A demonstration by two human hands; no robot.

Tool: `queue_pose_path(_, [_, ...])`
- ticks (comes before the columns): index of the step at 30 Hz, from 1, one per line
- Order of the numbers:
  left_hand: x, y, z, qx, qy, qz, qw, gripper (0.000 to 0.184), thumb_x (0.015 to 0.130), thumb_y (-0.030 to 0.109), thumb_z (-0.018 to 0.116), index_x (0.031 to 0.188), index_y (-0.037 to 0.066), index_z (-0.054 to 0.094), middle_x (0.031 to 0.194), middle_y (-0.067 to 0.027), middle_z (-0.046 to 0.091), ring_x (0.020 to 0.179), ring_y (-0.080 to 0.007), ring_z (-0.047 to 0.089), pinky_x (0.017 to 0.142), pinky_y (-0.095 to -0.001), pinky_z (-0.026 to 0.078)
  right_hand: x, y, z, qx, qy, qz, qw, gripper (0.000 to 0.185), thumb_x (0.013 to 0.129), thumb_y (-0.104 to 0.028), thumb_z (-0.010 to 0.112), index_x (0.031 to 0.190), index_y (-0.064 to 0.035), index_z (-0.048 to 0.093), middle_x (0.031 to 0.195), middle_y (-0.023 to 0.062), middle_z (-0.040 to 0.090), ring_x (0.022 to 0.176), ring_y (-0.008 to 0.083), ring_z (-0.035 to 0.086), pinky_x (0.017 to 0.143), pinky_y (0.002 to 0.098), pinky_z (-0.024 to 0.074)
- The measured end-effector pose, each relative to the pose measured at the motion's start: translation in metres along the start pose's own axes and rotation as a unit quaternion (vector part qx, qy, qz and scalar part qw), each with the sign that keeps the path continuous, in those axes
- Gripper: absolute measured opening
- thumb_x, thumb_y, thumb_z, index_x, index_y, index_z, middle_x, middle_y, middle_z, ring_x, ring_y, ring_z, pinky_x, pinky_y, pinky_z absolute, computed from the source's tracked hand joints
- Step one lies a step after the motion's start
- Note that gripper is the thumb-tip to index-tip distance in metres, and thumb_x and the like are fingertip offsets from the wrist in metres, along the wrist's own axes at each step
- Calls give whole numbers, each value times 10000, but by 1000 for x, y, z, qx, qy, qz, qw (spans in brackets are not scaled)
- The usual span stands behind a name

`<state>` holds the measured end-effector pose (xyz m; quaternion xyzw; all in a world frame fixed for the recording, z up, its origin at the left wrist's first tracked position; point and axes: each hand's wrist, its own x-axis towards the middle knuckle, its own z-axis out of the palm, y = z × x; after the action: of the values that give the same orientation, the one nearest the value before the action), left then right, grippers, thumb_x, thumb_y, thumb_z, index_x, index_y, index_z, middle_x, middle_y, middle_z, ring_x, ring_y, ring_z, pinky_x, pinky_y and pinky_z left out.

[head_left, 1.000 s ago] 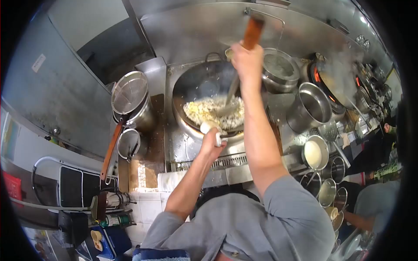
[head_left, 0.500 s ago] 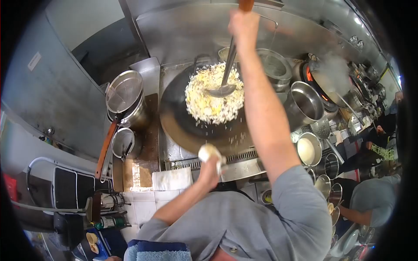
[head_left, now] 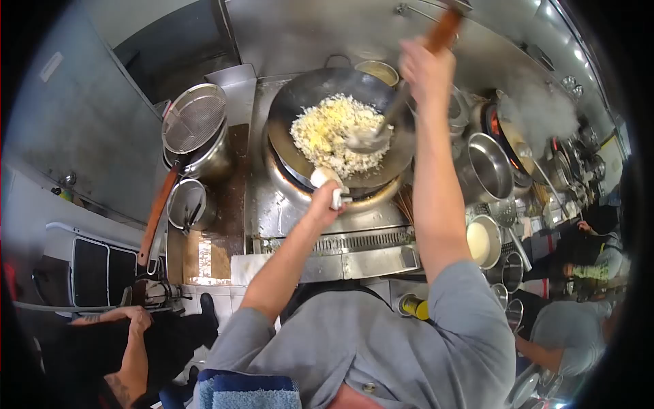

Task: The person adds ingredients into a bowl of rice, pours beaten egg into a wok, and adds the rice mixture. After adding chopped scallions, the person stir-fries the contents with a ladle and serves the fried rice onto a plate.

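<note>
A person in a grey short-sleeved shirt (head_left: 354, 341) worked at a steel stove (head_left: 252, 198). The left hand (head_left: 329, 198) had its fingers curled tightly around a bunched white cloth (head_left: 323, 178) at the near edge of a large, round, dark metal wok (head_left: 289, 102); whether any fingertip touched bare metal could not be told. The right hand (head_left: 428, 71), higher and farther forward, had its fingers closed around a long metal ladle with a brown wooden handle (head_left: 444, 31). That handle stuck out above the right fingers and was blurred. The ladle's rounded bowl, below and to the left of the right fingers, rested among loose white and yellow grains of rice (head_left: 330, 126). The rice lay heaped in the wok, just beyond the left fingers.

Well to the left of the left fingers, a round wire-mesh strainer (head_left: 195, 117) sat on a wide steel pot (head_left: 212, 158), its long wooden handle pointing toward the person's side. A smaller steel pot (head_left: 210, 206) stood between that handle and the left fingers. Below and to the right of the right fingers stood a deep steel pot (head_left: 507, 167), open at the top, and a steel pan of smooth cream-coloured contents (head_left: 479, 235).
</note>
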<state>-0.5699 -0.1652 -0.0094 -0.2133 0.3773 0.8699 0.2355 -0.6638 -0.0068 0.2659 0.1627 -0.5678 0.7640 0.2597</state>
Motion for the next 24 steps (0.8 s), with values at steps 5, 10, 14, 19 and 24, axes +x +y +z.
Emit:
queue_pose_path(5, [-2,-1,-1,-4,17,-7,1000,143,813,171,518,943,111,521,824,-74,599,685,-181,562,467,-265,440,32,53,-13,-20,16,-22,999,258,769,-21,594,606,-84,404,481,-27,360,355,80,336,334,242,216])
queue_pose_path(10, [-7,4,-3,1,-1,-29,1000,133,798,173,530,922,129,510,839,-49,553,779,-192,547,591,-349,485,62,64,-1,-59,152,-41,986,227,761,-20,592,619,-70,422,470,-21,359,347,94,343,336,256,236])
queue_pose_path(14, [-20,7,4,-10,16,-61,998,140,809,164,509,938,111,513,860,-68,576,804,-217,563,618,-350,495,72,63,10,68,28,84,994,178,744,-26,593,599,-41,491,462,-14,382,347,108,378,350,265,269])
queue_pose_path(19, [-3,-13,-12,35,-50,29,998,217,836,119,466,1047,87,500,911,-93,587,798,-232,599,611,-346,510,7,52,30,-114,86,-38,989,158,745,-33,576,634,-41,465,481,-16,397,353,84,355,344,263,253])
queue_pose_path(24, [-143,-23,22,-4,36,-7,999,241,877,206,483,1097,111,502,935,-86,603,811,-193,596,569,-304,458,54,-20,18,16,32,55,998,179,776,-36,577,621,-40,488,452,-29,354,347,69,327,353,246,227])
